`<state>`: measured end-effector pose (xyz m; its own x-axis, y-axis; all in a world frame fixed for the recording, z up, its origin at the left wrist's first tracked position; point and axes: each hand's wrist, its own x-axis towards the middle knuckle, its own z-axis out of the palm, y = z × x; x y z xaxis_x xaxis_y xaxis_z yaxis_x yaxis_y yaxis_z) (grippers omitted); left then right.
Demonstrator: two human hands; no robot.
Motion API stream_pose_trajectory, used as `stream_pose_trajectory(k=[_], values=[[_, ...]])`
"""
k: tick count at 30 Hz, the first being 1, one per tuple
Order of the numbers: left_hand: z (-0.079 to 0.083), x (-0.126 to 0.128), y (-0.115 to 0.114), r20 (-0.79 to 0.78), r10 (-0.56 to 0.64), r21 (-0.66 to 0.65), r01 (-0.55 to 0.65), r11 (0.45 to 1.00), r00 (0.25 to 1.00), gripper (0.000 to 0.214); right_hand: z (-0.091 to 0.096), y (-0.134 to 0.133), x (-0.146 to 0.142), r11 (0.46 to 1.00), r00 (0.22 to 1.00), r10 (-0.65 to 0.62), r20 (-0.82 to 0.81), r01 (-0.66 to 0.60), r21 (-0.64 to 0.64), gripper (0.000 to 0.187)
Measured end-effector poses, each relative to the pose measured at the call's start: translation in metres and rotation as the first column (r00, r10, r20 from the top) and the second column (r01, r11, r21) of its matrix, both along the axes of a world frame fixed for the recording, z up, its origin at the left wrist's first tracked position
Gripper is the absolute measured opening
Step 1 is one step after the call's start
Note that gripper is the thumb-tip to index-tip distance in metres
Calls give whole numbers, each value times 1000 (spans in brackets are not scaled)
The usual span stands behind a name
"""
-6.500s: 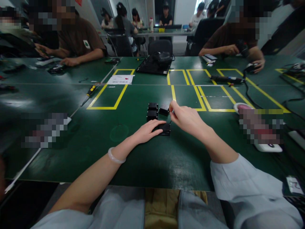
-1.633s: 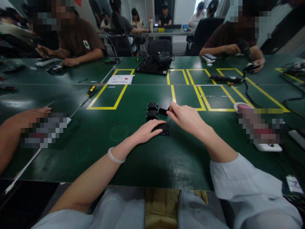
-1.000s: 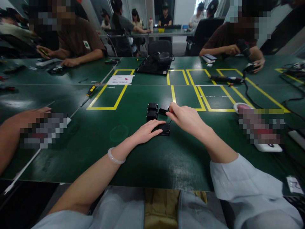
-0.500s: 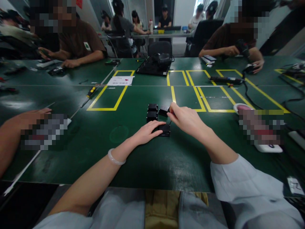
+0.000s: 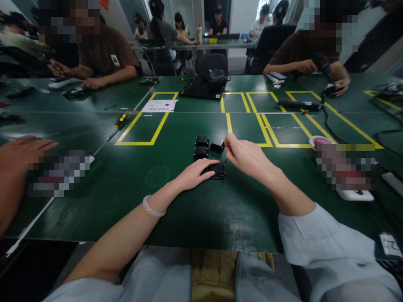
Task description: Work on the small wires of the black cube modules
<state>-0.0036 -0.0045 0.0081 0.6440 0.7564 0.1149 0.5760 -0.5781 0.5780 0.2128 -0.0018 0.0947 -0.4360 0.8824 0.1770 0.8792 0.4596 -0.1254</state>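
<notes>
Several small black boxes sit on the green table (image 5: 195, 218) in front of me. My left hand (image 5: 193, 175) lies flat with its fingers stretched over the nearest black box (image 5: 218, 170), pressing on it. My right hand (image 5: 247, 157) hovers just right of it, fingers pinched around a thin dark tool I cannot make out, its tip pointing down at that box. Beyond them stand a pair of black boxes (image 5: 201, 147) and one more black box (image 5: 217, 146), close to my right fingertips.
Yellow tape rectangles (image 5: 145, 126) mark the table. A yellow-handled screwdriver (image 5: 120, 120) and a paper sheet (image 5: 159, 105) lie far left of centre, a black keyboard (image 5: 203, 86) at the back. Another person's hand (image 5: 19, 151) rests at the left edge. Co-workers sit across; cables (image 5: 330, 121) run right.
My right hand lifted slightly off the far black box. The other person's hand at the left edge shifted left. My left hand stays on the near box.
</notes>
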Motion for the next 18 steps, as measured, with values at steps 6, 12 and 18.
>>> stream_pose_trajectory(k=[6, 12, 18], values=[[0, 1, 0, -2, -7, 6, 7, 1000, 1000, 43, 1, 1, -2, 1000, 999, -12, 43, 13, -16, 31], [-3, -1, 1, 4, -5, 6, 5, 1000, 1000, 42, 0, 2, -2, 1000, 999, -11, 52, 12, -22, 30], [-3, -1, 1, 10, -5, 14, 5, 1000, 1000, 43, 4, -3, -3, 1000, 999, -5, 31, 5, -12, 29]])
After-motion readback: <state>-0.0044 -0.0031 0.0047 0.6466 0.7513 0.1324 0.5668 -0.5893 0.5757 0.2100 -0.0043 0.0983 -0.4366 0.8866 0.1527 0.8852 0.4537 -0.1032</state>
